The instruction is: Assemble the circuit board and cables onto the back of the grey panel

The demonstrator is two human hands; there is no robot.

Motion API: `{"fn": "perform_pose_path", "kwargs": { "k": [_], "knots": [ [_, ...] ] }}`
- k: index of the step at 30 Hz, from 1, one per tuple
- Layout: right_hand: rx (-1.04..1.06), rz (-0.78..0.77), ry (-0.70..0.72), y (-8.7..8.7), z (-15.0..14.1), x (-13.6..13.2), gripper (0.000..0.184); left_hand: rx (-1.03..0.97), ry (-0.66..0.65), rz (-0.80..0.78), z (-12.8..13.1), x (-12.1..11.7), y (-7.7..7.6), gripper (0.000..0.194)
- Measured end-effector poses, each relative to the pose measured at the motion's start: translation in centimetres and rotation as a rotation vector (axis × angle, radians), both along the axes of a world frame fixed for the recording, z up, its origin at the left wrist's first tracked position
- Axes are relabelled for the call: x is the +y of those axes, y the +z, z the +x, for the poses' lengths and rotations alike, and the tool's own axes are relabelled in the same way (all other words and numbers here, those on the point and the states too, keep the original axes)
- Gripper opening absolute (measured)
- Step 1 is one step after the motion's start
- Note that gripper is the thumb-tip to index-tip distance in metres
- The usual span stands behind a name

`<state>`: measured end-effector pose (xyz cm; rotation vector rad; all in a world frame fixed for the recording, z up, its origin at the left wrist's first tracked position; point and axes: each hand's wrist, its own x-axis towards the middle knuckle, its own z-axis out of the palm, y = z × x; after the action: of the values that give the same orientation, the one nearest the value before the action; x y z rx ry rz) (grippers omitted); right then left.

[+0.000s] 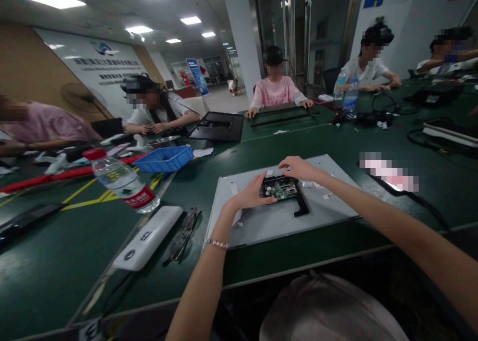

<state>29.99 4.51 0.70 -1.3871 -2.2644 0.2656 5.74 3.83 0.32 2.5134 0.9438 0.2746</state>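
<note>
A green circuit board (283,190) sits in a black plastic bracket (301,204), on the grey back of a flat display panel (257,230). My left hand (251,192) holds the bracket's left end, thumb at the near edge and fingers toward the far side. My right hand (300,168) has its fingers bent over the bracket's far edge, close to its right corner; the fingertips are partly hidden. A thin cable lies on the panel below my left hand.
Left of the panel are folded glasses (182,237), a white power bank (149,237), a water bottle (125,181) and a blue tray (164,159). A phone (390,175) with a cable lies on the right. Across the table, a person in pink holds a black frame (282,116).
</note>
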Motion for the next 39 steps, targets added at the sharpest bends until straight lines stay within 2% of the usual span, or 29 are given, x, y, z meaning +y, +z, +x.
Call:
{"fn": "perform_pose_path", "kwargs": {
  "k": [6,15,19,24,29,33,39],
  "knots": [
    [-0.237,0.016,-0.015,0.2,-3.6,2.0,0.027,-0.035,-0.002,-0.012,-0.1,0.1,-0.4,0.104],
    [-0.431,0.058,-0.032,1.6,-5.5,2.1,0.020,-0.016,-0.014,0.008,0.0,0.0,-0.5,0.106],
    [-0.413,0.085,-0.049,1.2,-5.3,1.7,0.025,-0.026,-0.006,0.009,0.0,0.0,-0.4,0.106],
    [-0.269,0.084,-0.054,0.0,-3.9,1.1,0.025,0.001,0.014,-0.001,0.0,0.0,-0.4,0.106],
    [-0.176,0.081,0.047,-0.4,-3.1,0.5,0.024,0.029,0.039,-0.017,-0.1,-0.1,-0.4,0.106],
    [-0.205,0.101,0.125,-0.3,-3.2,0.2,0.023,0.036,0.029,-0.010,0.0,0.0,-0.5,0.105],
    [-0.340,0.124,0.116,-0.3,-3.9,-0.5,0.023,0.038,0.021,-0.007,0.0,0.0,-0.5,0.102]
  ]
}}
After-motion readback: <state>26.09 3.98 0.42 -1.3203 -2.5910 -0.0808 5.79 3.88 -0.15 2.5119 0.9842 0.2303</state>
